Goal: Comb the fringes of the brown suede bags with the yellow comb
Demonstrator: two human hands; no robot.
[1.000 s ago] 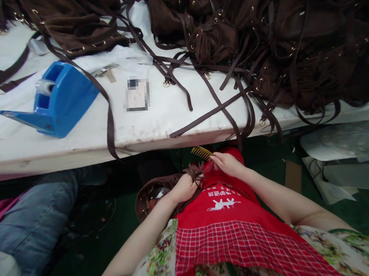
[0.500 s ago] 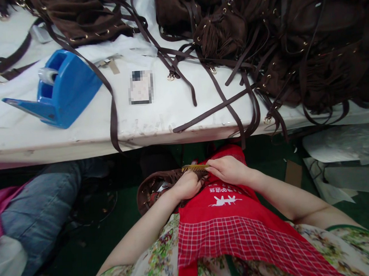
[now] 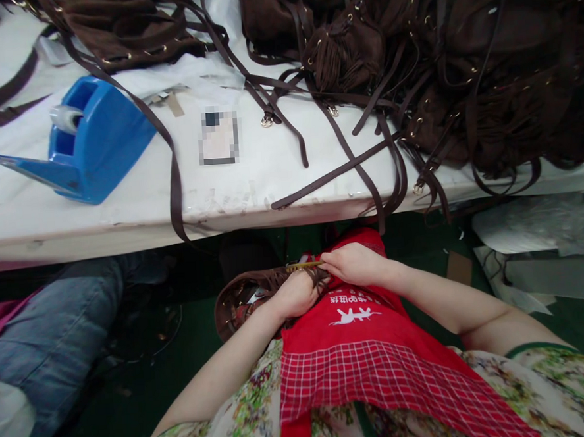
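On my lap, over a red apron (image 3: 358,333), lies a brown suede bag (image 3: 238,304) with a fringe. My left hand (image 3: 294,296) is closed round the bag's fringe at its top. My right hand (image 3: 351,264) pinches a yellow-brown comb (image 3: 302,266), held flat with its teeth at the fringe just above my left hand. Both hands are below the front edge of the white table (image 3: 123,215).
A blue tape dispenser (image 3: 87,148) stands on the table's left. A heap of brown fringed bags (image 3: 460,63) with loose straps fills the back and right; straps hang over the edge. Another person's jeans-clad leg (image 3: 47,339) is at the left. Plastic sheets (image 3: 535,230) lie on the floor.
My right hand has brought the comb down from a raised, tilted position to lie flat against the fringe held in my left hand. The view has shifted slightly.
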